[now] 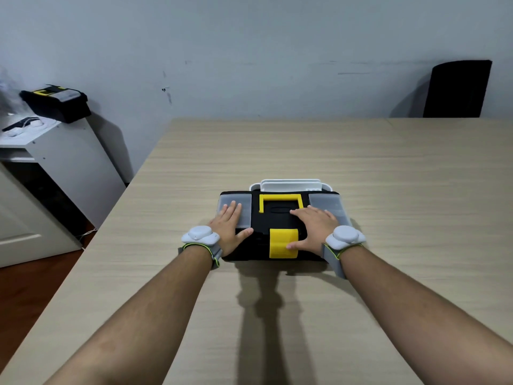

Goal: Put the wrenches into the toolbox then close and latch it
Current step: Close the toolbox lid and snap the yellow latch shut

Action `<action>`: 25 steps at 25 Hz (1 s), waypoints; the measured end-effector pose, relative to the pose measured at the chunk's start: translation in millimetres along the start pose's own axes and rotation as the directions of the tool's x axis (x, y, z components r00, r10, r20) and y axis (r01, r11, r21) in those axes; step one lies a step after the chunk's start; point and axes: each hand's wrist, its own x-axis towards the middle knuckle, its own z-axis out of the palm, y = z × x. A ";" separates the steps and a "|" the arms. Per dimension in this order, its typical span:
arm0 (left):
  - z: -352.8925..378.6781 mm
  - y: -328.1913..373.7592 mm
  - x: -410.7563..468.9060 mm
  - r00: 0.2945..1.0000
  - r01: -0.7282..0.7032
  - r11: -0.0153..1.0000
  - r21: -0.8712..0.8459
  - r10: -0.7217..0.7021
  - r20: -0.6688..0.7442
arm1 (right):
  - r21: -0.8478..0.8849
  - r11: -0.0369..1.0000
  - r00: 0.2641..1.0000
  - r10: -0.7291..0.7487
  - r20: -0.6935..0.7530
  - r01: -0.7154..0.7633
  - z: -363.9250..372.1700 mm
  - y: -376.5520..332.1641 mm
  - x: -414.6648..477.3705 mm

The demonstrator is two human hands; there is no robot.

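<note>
Fingers first: the right hand [313, 226] is spread flat, palm down, on the black lid of the toolbox [261, 241], with its thumb [294, 245] touching the side of the yellow latch [283, 243] at the front. It isn't gripping anything, just pressing. The left hand [231, 223] is the same deal, fingers loosely spread and flat, lying across the clear organizer cover [236, 209] on the lid's left side, thumb pointing toward the middle. Both wrists wear grey strap-on sensor pucks [199, 235].

The toolbox sits in the middle of the wooden table [277, 151], lid down, yellow carry handle [280, 201] folded flat on top. There's a second clear compartment [324, 204] on the right side of the lid. No wrenches anywhere on the table, so my guess is they're already inside, though obviously I can't see in. A white tray [288, 184] sits just behind the box, touching or nearly so; can't tell what's in it.

So this looks like the close-and-latch part, pretty much the last step. Whether the latch is fully snapped I honestly can't tell. It looks folded down over the front edge, but the thumb is right on it. The next move probably needs the left hand holding the lid down firmly while the right thumb pushes the latch until it seats. If the lid isn't flush, the latch won't catch.

Off to the left there's another toolbox [57, 102] on a white cabinet [58, 151], not part of this.
</note>
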 end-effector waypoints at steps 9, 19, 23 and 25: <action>11.7 -3.4 0.8 0.998 0.000 1.000 -0.012 -0.001 -0.058 | -0.019 1.000 0.995 -0.025 -0.100 0.023 12.2 0.9 -2.1; 8.5 -1.4 -1.1 0.999 0.014 1.000 -0.017 -0.015 -0.040 | -0.204 0.979 0.983 -0.065 -0.172 0.029 26.6 -6.3 -9.8; -5.8 4.0 4.6 0.999 0.037 0.999 0.030 -0.035 -0.035 | -0.013 0.998 0.993 -0.058 -0.098 0.057 8.9 -1.0 -6.4; -22.8 10.0 8.0 0.997 0.037 0.997 0.070 -0.032 -0.071 | 0.183 0.981 0.990 -0.043 -0.131 0.067 -10.2 3.1 -4.9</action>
